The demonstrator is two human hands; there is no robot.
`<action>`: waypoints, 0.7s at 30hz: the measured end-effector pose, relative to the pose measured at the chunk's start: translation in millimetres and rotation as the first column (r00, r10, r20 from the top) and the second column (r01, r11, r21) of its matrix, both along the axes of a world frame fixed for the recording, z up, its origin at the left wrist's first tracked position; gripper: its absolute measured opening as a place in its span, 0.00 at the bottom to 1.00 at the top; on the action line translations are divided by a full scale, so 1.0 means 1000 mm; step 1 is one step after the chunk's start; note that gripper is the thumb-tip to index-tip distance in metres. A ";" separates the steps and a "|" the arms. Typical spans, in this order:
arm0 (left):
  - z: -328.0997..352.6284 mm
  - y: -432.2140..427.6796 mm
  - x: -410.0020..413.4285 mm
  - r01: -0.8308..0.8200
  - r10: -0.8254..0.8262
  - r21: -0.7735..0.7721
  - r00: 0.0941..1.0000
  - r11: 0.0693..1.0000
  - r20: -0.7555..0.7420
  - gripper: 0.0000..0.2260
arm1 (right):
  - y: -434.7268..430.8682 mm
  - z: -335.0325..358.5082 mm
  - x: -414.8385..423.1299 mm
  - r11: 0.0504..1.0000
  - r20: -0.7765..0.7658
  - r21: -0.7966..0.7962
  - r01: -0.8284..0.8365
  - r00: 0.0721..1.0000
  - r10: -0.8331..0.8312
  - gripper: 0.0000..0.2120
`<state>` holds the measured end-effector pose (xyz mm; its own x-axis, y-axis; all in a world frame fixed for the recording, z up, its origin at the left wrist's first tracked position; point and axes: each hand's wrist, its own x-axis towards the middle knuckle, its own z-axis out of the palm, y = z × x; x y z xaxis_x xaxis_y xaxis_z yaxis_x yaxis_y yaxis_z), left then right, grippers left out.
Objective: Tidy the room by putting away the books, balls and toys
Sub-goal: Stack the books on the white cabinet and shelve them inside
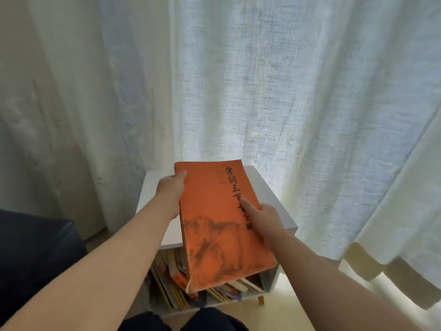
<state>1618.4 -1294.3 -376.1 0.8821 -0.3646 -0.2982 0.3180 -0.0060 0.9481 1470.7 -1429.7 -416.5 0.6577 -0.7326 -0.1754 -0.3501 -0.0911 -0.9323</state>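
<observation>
Nearest the camera, the person's dark-clothed knees (181, 321) sit just in front of a low white bookshelf cabinet (270, 199). Both bare forearms reach forward over the cabinet. The left hand (170, 190) grips the far left edge of an orange paperback book (214, 225), with the thumb lying on the cover near the far corner. The right hand (265, 219) holds the book's right edge, one finger stretched flat across the black vertical Chinese title and the rest hidden underneath. The book is held in the air, tilted, above the cabinet's white top and its open front; an ink-wash mountain scene covers its near half. Inside the cabinet's open compartment, a row of thin books (170, 286) leans at an angle. Left of the cabinet is a dark blue sofa (35, 249). Behind the cabinet hangs a pale, backlit linen curtain (286, 80).
</observation>
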 end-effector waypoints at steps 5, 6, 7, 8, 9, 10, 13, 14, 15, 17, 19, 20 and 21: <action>-0.022 0.005 0.032 0.199 -0.258 0.359 0.958 0.912 0.125 0.23 | 0.000 -0.014 0.062 0.969 0.038 0.215 0.121 0.990 -0.133 0.20; -0.031 0.006 0.040 0.189 -0.271 0.381 0.946 0.905 0.175 0.25 | 0.000 -0.017 0.075 0.960 0.044 0.252 0.119 0.990 -0.134 0.17; -0.041 0.006 0.047 0.187 -0.296 0.413 0.930 0.891 0.219 0.25 | 0.000 -0.021 0.086 0.957 0.047 0.274 0.098 0.992 -0.115 0.15; -0.051 0.005 0.053 0.193 -0.348 0.479 0.901 0.856 0.260 0.23 | -0.001 -0.024 0.097 0.954 0.048 0.294 0.064 0.995 -0.082 0.13; -0.060 0.002 0.057 0.196 -0.437 0.601 0.853 0.774 0.284 0.23 | 0.000 -0.027 0.105 0.946 0.057 0.323 0.029 0.997 -0.050 0.12; -0.067 -0.003 0.059 0.181 -0.543 0.744 0.793 0.643 0.276 0.23 | 0.000 -0.030 0.111 0.933 0.069 0.359 -0.002 0.997 -0.024 0.11; -0.071 -0.022 0.053 0.044 -0.729 0.956 0.657 0.291 0.192 0.18 | -0.003 -0.042 0.115 0.835 0.188 0.542 -0.088 0.982 -0.019 0.14; -0.067 -0.030 0.050 0.014 -0.734 0.968 0.655 0.251 0.181 0.19 | -0.005 -0.046 0.116 0.796 0.236 0.595 -0.111 0.971 -0.041 0.15; -0.065 -0.038 0.049 -0.016 -0.731 0.973 0.657 0.230 0.184 0.22 | -0.007 -0.049 0.115 0.769 0.272 0.627 -0.127 0.960 -0.064 0.16; -0.062 -0.055 0.047 -0.048 -0.738 0.977 0.648 0.206 0.188 0.29 | -0.011 -0.055 0.115 0.734 0.302 0.668 -0.121 0.946 -0.118 0.16; -0.059 -0.071 0.046 -0.003 -0.722 0.972 0.669 0.233 0.176 0.37 | -0.013 -0.056 0.113 0.708 0.307 0.701 -0.090 0.933 -0.185 0.16; -0.057 -0.078 0.046 0.013 -0.713 0.971 0.682 0.239 0.167 0.39 | -0.015 -0.055 0.113 0.687 0.299 0.723 -0.070 0.929 -0.219 0.16; -0.055 -0.084 0.046 0.015 -0.704 0.972 0.692 0.235 0.160 0.40 | -0.016 -0.055 0.114 0.667 0.282 0.743 -0.051 0.928 -0.243 0.16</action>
